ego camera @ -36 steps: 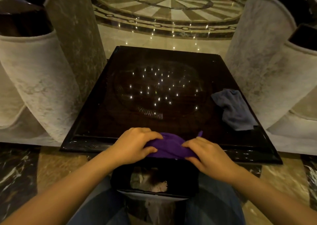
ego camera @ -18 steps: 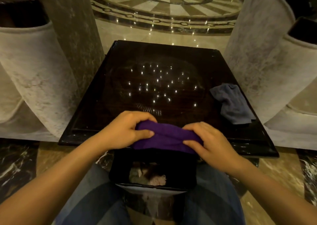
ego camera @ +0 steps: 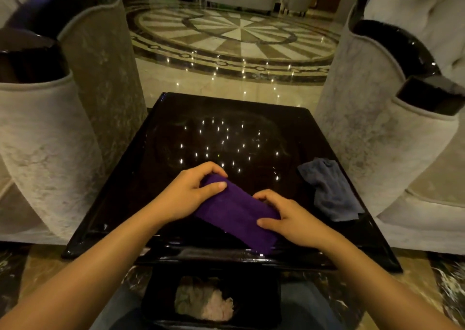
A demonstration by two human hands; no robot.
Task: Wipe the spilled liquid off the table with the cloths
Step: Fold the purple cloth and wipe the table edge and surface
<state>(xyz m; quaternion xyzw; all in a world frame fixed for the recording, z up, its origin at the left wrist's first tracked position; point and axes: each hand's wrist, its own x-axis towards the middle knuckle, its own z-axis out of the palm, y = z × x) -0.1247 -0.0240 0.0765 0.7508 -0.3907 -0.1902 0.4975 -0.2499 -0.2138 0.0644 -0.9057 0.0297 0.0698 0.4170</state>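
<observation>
Holding purple cloth [ego camera: 237,212] above bin [ego camera: 254,302] of crumpled tissue [ego camera: 203,304].

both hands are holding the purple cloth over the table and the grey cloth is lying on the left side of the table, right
Not quite. In the head view the grey cloth lies on the right side of the table, not the left. Both the left hand and right hand do hold the purple cloth.

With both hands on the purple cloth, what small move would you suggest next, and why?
Probably press the purple cloth flat and push it forward: both the left hand and right hand hold it at the near edge of the table, whose glossy middle lies ahead.
</observation>
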